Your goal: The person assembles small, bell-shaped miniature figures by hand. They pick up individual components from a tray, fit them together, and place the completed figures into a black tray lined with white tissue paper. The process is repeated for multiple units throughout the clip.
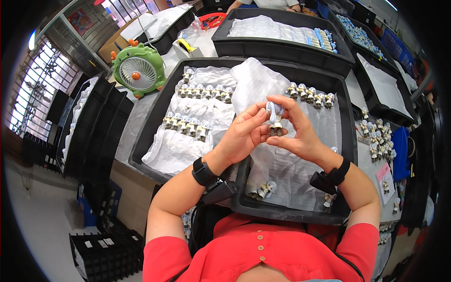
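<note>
Left hand (240, 134) and right hand (302, 134) pinch one small pale-blue-haired figurine (275, 116) — upright, above black rectangular trays (284, 215) (white crinkled sheeting (253, 82) lines them, bearing similar figurines (208, 91)).

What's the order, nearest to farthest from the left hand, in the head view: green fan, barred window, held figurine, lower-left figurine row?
1. Held figurine: at the fingertips of the left hand.
2. Lower-left figurine row: left of that hand.
3. Green fan: upper left, beyond the row.
4. Barred window: far left, background.
</note>
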`<control>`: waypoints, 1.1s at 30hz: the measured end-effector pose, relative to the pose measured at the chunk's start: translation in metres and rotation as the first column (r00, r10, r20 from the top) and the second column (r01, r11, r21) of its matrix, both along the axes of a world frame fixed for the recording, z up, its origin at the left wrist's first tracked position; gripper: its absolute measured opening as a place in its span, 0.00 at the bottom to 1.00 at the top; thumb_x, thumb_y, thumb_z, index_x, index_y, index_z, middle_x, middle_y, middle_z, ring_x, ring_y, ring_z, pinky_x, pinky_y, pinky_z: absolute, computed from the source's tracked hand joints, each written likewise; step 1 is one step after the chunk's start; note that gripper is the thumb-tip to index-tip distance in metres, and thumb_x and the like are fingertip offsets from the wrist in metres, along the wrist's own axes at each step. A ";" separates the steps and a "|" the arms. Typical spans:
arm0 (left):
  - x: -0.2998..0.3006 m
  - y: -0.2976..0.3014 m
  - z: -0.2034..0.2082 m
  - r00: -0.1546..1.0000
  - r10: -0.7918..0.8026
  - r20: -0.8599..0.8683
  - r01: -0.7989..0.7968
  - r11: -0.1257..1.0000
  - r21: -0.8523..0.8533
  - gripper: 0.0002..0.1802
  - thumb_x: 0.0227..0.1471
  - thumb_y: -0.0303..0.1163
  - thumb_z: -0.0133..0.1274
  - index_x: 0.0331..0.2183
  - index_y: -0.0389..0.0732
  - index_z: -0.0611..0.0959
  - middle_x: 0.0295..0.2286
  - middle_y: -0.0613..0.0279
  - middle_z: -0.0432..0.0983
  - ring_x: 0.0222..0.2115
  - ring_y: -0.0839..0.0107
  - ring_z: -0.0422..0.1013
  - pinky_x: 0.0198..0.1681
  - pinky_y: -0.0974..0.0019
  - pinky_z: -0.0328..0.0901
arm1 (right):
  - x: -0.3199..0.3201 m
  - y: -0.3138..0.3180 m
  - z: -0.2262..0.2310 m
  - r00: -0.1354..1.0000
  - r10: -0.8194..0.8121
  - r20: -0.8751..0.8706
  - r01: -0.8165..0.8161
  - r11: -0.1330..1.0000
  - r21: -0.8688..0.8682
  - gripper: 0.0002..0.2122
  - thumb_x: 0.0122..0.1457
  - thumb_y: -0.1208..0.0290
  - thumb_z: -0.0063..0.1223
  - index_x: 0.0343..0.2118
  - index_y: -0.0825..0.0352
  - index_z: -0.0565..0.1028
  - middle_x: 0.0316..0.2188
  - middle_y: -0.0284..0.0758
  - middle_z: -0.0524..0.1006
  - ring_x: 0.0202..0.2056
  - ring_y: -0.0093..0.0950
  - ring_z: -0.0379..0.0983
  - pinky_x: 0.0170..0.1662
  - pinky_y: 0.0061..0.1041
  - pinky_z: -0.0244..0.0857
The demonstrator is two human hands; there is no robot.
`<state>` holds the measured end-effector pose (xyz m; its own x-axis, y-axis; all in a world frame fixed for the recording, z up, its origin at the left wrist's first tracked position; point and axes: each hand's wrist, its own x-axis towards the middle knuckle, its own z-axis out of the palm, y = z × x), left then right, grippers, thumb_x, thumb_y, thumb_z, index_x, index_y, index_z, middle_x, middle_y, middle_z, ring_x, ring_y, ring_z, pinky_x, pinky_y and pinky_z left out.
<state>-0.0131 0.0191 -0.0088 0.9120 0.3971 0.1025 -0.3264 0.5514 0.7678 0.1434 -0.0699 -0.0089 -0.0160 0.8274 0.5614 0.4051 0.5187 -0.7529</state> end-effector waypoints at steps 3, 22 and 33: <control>0.000 0.000 0.000 1.000 0.006 -0.001 -0.006 1.000 0.008 0.22 0.59 0.36 0.41 0.52 0.39 0.61 0.45 0.53 0.66 0.41 0.59 0.71 0.39 0.64 0.69 | 0.000 0.000 0.000 1.000 0.004 0.000 -0.004 1.000 -0.014 0.34 0.42 0.69 0.65 0.55 0.60 0.62 0.51 0.34 0.64 0.48 0.28 0.63 0.49 0.28 0.59; -0.086 0.078 0.057 0.666 0.650 -0.367 -0.282 0.674 0.683 0.22 0.47 0.37 0.59 0.41 0.38 0.71 0.31 0.64 0.74 0.29 0.75 0.72 0.34 0.72 0.66 | -0.004 -0.002 0.006 0.997 -0.055 -0.055 0.051 0.997 -0.065 0.26 0.50 0.69 0.59 0.52 0.61 0.65 0.48 0.35 0.69 0.49 0.27 0.65 0.49 0.28 0.59; -0.075 0.098 -0.025 0.485 0.810 -0.331 0.403 0.129 0.906 0.21 0.38 0.34 0.59 0.36 0.34 0.74 0.23 0.50 0.76 0.26 0.61 0.74 0.31 0.63 0.67 | 0.001 0.003 0.000 0.992 -0.126 0.022 0.127 0.988 -0.087 0.16 0.50 0.70 0.57 0.43 0.65 0.72 0.42 0.33 0.73 0.43 0.25 0.69 0.44 0.24 0.63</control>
